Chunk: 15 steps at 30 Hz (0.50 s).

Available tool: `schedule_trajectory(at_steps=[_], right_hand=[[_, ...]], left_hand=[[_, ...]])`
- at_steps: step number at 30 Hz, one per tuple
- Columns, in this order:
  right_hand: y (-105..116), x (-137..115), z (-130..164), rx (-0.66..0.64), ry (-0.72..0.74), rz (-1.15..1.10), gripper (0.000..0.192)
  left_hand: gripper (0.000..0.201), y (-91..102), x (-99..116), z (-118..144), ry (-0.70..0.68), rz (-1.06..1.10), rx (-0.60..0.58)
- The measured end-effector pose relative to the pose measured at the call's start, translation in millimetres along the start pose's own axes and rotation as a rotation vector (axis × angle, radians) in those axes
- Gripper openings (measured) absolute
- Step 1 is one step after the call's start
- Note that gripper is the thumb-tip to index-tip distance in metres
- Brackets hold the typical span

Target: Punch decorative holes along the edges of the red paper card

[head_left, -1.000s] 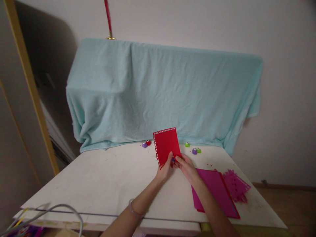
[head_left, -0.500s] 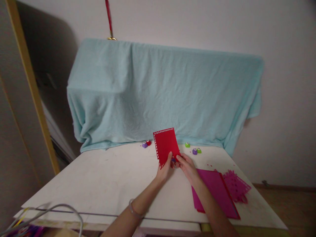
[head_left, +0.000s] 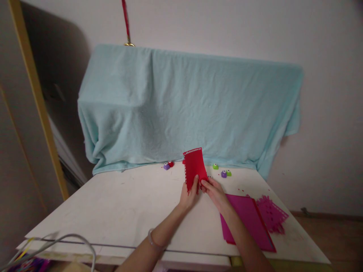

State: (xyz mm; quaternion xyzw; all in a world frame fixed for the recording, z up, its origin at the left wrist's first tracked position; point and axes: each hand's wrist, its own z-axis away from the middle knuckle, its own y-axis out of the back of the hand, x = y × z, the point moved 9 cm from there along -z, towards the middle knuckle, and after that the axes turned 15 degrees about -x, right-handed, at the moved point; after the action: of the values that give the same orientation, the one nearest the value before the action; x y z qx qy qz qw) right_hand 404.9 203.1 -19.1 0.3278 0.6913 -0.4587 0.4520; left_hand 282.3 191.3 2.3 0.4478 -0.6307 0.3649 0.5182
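A red sheet of paper (head_left: 195,166), with rows of small punched holes along its top and left edges, is held upright over the table. My left hand (head_left: 189,193) grips its lower part, thumb lying on the front face. At the lower right corner, my right hand (head_left: 213,190) is closed, its fingers pinching there. Something small sits between the two hands under the paper's edge, mostly hidden by fingers. Behind the paper, small craft punches with eye shapes stand on the table: a purple one (head_left: 166,166) and a red one (head_left: 170,163) to the left.
To the right stand two green punches (head_left: 215,166) and a purple one (head_left: 224,173). A stack of magenta and red paper (head_left: 246,219) lies under my right forearm, beside punched magenta paper (head_left: 272,215). A light blue cloth (head_left: 193,105) hangs behind. A grey cable (head_left: 73,236) curves at front left.
The red paper has turned and bowed, so it looks narrower, and its left edge has shifted right. Both hands stay in nearly the same place.
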Motion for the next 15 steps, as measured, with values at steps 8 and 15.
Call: schedule_trajectory(at_steps=[8, 15], right_hand=[[-1.4, -1.9, 0.0, 0.026, -0.023, 0.004, 0.036], [-1.8, 3.2, -1.2, -0.012, -0.022, -0.026, 0.034]], left_hand=[[0.049, -2.7, -5.5, -1.8, -0.006, 0.013, -0.02], [0.05, -4.5, -3.9, -1.9, -0.028, 0.003, -0.037]])
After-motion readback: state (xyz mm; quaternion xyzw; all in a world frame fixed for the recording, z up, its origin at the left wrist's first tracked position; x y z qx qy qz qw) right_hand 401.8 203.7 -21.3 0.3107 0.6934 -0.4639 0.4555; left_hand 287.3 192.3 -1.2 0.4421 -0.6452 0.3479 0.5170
